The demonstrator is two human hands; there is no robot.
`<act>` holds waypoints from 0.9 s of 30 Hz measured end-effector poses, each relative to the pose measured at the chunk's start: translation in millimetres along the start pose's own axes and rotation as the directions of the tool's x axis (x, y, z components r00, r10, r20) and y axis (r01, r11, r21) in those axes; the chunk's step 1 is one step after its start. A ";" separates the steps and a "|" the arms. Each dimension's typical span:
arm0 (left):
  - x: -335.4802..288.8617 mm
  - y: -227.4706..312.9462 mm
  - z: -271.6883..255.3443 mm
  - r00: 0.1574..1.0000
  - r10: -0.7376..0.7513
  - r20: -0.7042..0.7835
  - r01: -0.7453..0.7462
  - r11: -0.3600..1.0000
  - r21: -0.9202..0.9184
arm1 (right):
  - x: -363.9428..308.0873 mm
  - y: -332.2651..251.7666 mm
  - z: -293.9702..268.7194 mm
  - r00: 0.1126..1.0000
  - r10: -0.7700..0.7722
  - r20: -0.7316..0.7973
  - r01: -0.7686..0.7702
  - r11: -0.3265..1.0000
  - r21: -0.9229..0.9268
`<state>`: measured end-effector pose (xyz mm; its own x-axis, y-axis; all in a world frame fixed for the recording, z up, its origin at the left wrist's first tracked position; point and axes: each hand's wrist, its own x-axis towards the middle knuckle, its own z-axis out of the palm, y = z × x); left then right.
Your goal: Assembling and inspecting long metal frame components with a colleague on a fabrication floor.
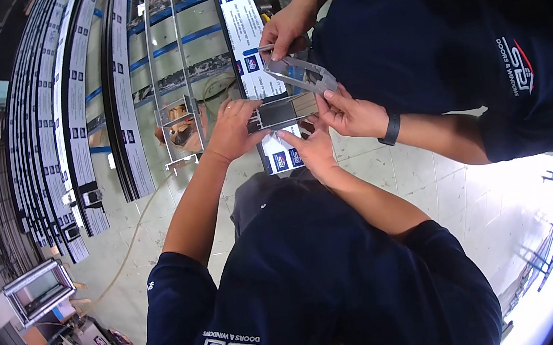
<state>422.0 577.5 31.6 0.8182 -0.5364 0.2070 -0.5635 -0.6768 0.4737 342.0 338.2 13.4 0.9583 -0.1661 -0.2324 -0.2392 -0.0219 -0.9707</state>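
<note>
My left hand (234, 128) grips the left end of a long aluminium profile (281, 112), dark inside, with white film carrying blue and red labels. My right hand (313, 149) holds the same profile from below, fingers against its near edge. A co-worker in a dark blue shirt stands opposite. One hand of theirs (350, 113), with a black wristband, rests on the profile's right side. Their other hand (284, 30) holds a blue pen against a grey metal square (300, 73) laid on the profile.
Many long film-wrapped profiles (78, 106) lie stacked on racks to the left. A bare metal frame (178, 115) stands beside my left hand. A short boxy aluminium section (39, 289) sits at lower left. The pale tiled floor (457, 199) has a thin cable (128, 247) across it.
</note>
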 end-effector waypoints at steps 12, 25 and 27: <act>16.9 -39.0 -1.2 0.988 0.152 0.031 -0.151 0.987 -0.048 | -14.7 -32.2 53.5 0.962 0.008 -0.273 -0.100 0.941 -0.324; 19.7 -47.3 10.6 0.949 0.284 -0.135 -0.297 0.951 -0.088 | -24.9 10.0 94.0 0.799 -0.207 -0.565 -0.248 0.743 -0.622; 22.0 -48.8 11.5 0.946 0.297 -0.131 -0.309 0.948 -0.080 | -25.4 8.4 94.7 0.803 -0.160 -0.573 -0.277 0.752 -0.598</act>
<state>466.1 592.9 3.2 0.6214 -0.6425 0.4483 -0.7775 -0.4356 0.4535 330.5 435.6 5.4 0.7187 -0.6953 0.0033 -0.5387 -0.5598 -0.6296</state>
